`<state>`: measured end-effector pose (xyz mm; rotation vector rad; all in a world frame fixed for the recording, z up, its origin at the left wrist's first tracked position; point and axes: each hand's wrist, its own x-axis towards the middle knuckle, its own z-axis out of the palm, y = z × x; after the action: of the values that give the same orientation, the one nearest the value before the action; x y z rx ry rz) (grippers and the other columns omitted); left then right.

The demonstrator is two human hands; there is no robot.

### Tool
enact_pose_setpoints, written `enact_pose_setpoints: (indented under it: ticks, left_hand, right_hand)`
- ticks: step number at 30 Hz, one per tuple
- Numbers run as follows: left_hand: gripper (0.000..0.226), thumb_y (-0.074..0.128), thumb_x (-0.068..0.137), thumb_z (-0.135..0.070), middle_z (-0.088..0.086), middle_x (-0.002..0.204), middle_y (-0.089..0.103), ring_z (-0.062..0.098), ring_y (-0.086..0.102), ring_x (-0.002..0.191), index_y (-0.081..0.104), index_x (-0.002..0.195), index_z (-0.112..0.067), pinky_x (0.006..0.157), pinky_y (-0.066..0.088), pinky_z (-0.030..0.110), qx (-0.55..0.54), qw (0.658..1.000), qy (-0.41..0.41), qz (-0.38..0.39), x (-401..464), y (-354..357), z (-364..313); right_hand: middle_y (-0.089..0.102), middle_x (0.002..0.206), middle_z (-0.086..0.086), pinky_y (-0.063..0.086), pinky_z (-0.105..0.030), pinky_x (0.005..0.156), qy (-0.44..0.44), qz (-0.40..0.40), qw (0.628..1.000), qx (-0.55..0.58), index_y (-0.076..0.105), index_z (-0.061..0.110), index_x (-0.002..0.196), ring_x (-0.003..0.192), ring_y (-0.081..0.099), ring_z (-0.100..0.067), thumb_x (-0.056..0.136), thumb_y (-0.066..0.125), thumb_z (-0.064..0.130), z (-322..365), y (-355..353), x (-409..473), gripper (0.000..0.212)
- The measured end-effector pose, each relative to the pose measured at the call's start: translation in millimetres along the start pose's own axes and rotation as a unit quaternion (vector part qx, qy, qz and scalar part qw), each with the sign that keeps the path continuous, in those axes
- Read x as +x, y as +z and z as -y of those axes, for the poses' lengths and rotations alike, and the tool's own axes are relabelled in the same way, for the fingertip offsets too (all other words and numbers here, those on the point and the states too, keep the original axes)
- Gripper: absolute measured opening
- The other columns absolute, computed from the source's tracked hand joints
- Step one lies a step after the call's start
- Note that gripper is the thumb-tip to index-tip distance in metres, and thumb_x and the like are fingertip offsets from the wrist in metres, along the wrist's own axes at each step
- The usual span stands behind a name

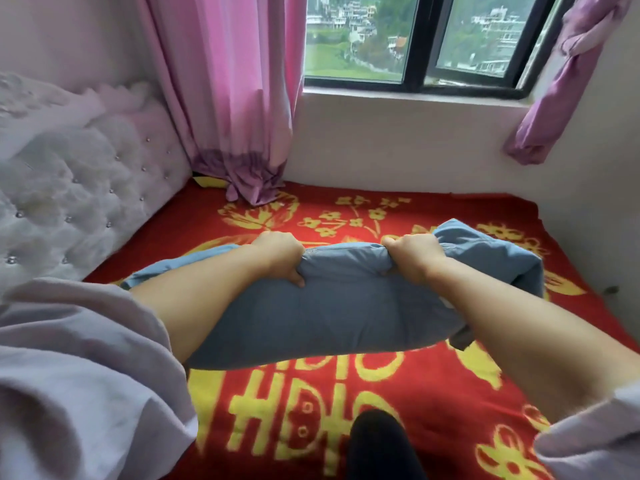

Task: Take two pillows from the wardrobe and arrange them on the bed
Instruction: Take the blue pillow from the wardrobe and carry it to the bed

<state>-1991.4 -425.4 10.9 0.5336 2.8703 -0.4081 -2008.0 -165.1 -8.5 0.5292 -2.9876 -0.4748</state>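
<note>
A blue-grey pillow [332,306] hangs just above the bed [433,393], which is covered by a red blanket with yellow flowers and characters. My left hand [280,254] grips the pillow's far edge left of centre. My right hand [412,258] grips the same edge right of centre. Both fists bunch the fabric. The pillow's left end is partly hidden behind my left forearm. A second pillow is not in view.
A white tufted headboard [69,202] stands at the left. Pink curtains [225,98] hang at the far corner, their hem resting on the blanket. A window [415,39] and white wall [398,147] border the bed's far side. My dark-clad knee [377,445] is at the bottom.
</note>
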Motion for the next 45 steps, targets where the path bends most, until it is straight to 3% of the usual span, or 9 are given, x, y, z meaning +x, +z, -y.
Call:
enact_pose_setpoints:
  ticks: [3, 7, 13, 16, 22, 29, 37, 45]
  left_hand:
    - [0.054, 0.070, 0.069, -0.058, 0.009, 0.102, 0.068, 0.031, 0.065, 0.093, 0.065, 0.102, -0.016, 0.072, 0.051, 0.036, -0.018, 0.999, -0.028, 0.032, 72.3, -9.9, 5.7]
    - [0.049, 0.066, 0.073, -0.057, 0.009, 0.102, 0.069, 0.031, 0.065, 0.093, 0.066, 0.099, -0.016, 0.073, 0.051, 0.035, -0.027, 0.997, -0.041, 0.067, 156.4, -35.3, 0.7]
    - [0.050, 0.065, 0.073, -0.059, 0.008, 0.100, 0.069, 0.030, 0.065, 0.091, 0.066, 0.097, -0.015, 0.065, 0.045, 0.031, -0.044, 0.997, -0.047, 0.039, 234.8, -71.5, 20.8]
    - [0.053, 0.066, 0.071, -0.062, 0.008, 0.099, 0.068, 0.029, 0.064, 0.090, 0.065, 0.093, -0.014, 0.064, 0.043, 0.030, -0.062, 0.996, -0.056, 0.030, 252.3, -75.2, 42.9]
    - [0.052, 0.068, 0.070, -0.060, 0.008, 0.098, 0.068, 0.030, 0.064, 0.089, 0.063, 0.091, -0.013, 0.064, 0.044, 0.030, -0.063, 0.996, -0.047, 0.045, 272.0, -55.7, 102.7]
    - [0.052, 0.069, 0.069, -0.059, 0.005, 0.099, 0.068, 0.028, 0.064, 0.091, 0.065, 0.097, -0.015, 0.068, 0.048, 0.033, -0.041, 0.997, 0.028, 0.063, 299.5, -23.3, 202.3]
    - [0.052, 0.069, 0.065, -0.062, 0.004, 0.100, 0.069, 0.026, 0.065, 0.092, 0.066, 0.093, -0.019, 0.069, 0.047, 0.030, -0.068, 0.996, -0.003, 0.055, 296.1, 11.0, 321.3]
    - [0.053, 0.068, 0.068, -0.061, 0.006, 0.102, 0.068, 0.027, 0.065, 0.093, 0.064, 0.094, -0.016, 0.066, 0.044, 0.031, -0.119, 0.991, -0.032, 0.047, 299.8, 43.0, 346.3]
  right_hand:
    - [0.070, 0.106, -0.010, 0.041, -0.033, 0.065, -0.033, 0.017, 0.999, 0.014, 0.050, 0.016, 0.112, 0.097, 0.067, -0.033, 0.089, 0.057, 0.031, -39.6, 23.1, 69.1, 0.028]
    - [0.070, 0.102, -0.009, 0.042, -0.034, 0.063, -0.052, 0.044, 0.997, 0.026, 0.049, 0.017, 0.112, 0.093, 0.067, -0.033, 0.090, 0.051, 0.020, -100.4, 43.3, 132.9, 0.022]
    - [0.070, 0.100, -0.006, 0.038, -0.033, 0.057, -0.086, 0.013, 0.996, -0.010, 0.050, 0.017, 0.113, 0.092, 0.068, -0.031, 0.090, 0.049, 0.020, -162.3, 21.4, 208.1, 0.023]
    - [0.070, 0.098, -0.006, 0.035, -0.033, 0.056, -0.100, 0.014, 0.995, -0.018, 0.051, 0.015, 0.108, 0.091, 0.067, -0.031, 0.087, 0.055, 0.029, -165.1, 5.7, 238.2, 0.025]
    - [0.069, 0.103, -0.007, 0.037, -0.032, 0.061, -0.090, 0.029, 0.995, -0.017, 0.051, 0.015, 0.109, 0.096, 0.067, -0.030, 0.086, 0.060, 0.042, -123.4, -1.5, 283.5, 0.036]
    - [0.068, 0.106, -0.005, 0.037, -0.030, 0.063, -0.020, 0.088, 0.996, 0.008, 0.053, 0.017, 0.109, 0.098, 0.065, -0.028, 0.086, 0.058, 0.048, -41.3, -0.8, 337.2, 0.039]
    - [0.068, 0.107, -0.006, 0.040, -0.032, 0.066, -0.057, 0.087, 0.995, 0.003, 0.057, 0.017, 0.110, 0.100, 0.065, -0.030, 0.086, 0.057, 0.045, 43.8, -47.8, 407.7, 0.036]
    - [0.069, 0.106, -0.005, 0.039, -0.032, 0.067, -0.105, 0.099, 0.989, -0.040, 0.058, 0.019, 0.107, 0.099, 0.065, -0.029, 0.084, 0.058, 0.049, 61.9, -56.0, 458.8, 0.038]
